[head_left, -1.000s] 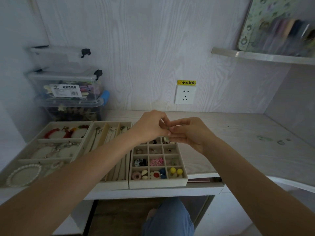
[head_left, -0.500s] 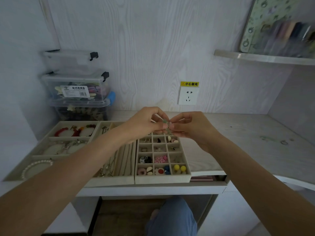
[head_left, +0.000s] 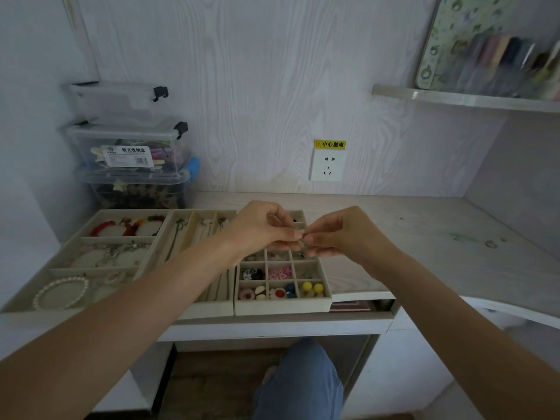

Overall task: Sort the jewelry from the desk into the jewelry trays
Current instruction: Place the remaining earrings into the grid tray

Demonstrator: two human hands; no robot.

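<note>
Left hand and right hand fingertips meet, both pinching tiny jewelry piece; item unclear. Hands raised above gridded tray at desk's front edge.

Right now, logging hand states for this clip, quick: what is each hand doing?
Left hand: fingers curled, pinching a small jewelry piece above the grid tray.
Right hand: pinching the same small piece from the other side.

We have a single wide-angle view from head height, facing forward and down across the desk toward the wall, arms reaching from the bottom edge.
</note>
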